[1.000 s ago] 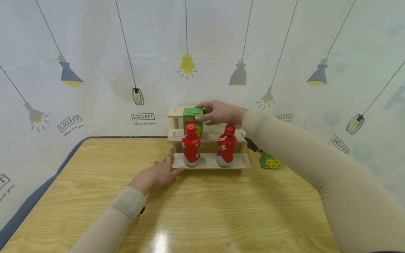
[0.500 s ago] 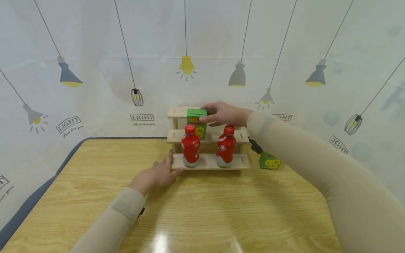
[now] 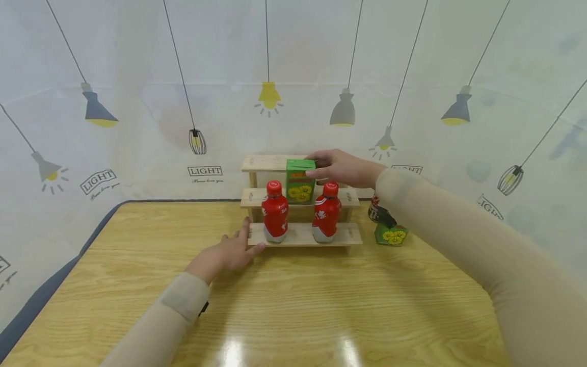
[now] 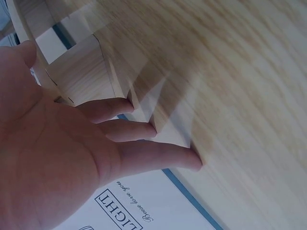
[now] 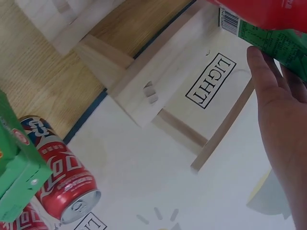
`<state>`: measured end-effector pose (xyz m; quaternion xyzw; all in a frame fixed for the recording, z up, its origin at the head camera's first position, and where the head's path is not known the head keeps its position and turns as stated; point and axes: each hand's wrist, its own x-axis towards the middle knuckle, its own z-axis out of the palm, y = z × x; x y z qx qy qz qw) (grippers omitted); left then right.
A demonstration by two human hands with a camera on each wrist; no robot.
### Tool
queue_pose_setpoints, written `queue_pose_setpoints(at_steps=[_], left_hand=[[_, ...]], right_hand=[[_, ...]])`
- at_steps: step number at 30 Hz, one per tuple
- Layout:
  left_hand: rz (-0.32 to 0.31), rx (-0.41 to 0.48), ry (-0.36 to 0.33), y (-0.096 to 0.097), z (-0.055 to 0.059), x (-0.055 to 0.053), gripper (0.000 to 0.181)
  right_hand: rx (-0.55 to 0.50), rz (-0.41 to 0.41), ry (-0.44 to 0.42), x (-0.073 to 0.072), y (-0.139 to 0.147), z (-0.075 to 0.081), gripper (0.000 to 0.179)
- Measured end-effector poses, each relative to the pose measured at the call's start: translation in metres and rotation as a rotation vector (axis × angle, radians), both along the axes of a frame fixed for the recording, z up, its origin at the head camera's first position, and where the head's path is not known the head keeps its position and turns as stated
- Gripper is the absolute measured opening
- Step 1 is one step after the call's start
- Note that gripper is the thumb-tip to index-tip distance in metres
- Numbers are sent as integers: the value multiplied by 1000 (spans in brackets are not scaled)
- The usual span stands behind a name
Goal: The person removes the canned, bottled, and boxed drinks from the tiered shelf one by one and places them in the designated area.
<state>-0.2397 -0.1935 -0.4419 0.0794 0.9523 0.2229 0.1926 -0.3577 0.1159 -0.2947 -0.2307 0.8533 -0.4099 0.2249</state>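
A wooden three-step rack (image 3: 302, 234) stands at the back of the table. My right hand (image 3: 346, 167) grips a green drink carton (image 3: 300, 182) with yellow flowers, thumb on its front and fingers behind. The carton is upright at the middle step, between two red bottles, a left bottle (image 3: 275, 214) and a right bottle (image 3: 327, 213), which stand on the bottom step. In the right wrist view, the carton (image 5: 273, 43) is partly hidden by a red bottle (image 5: 268, 12). My left hand (image 3: 229, 253) is at the rack's left end, its straight fingertips (image 4: 194, 160) on the tabletop.
Right of the rack, another green carton (image 3: 391, 235) and a red can (image 3: 377, 208) stand partly behind my right sleeve. The right wrist view shows the red cola can (image 5: 67, 177) beside a green carton (image 5: 19, 163). A patterned wall covering (image 3: 293, 51) rises behind the table.
My right hand has moved the green carton rightward along the middle step, from behind the left bottle to between the two bottles. My left hand has stayed at the rack's left end.
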Motion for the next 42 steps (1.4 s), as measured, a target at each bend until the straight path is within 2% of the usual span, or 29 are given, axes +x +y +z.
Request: queue_pose_setpoints(at_steps=[7,16,25,42], left_hand=[[3,-4,11,-1,-1,0,100],[-4,-5,20,-1,-1,0,100],[1,-8,12,0,0,1,101],[4,-2,11,1,2,2,100]], right_hand=[[19,-18,20,1,21,-2,61],[-78,-50,-32,3,48,-6,55],[-92,-68,-33,6,73,-6,54],[17,-77,73,17,123,0,56]])
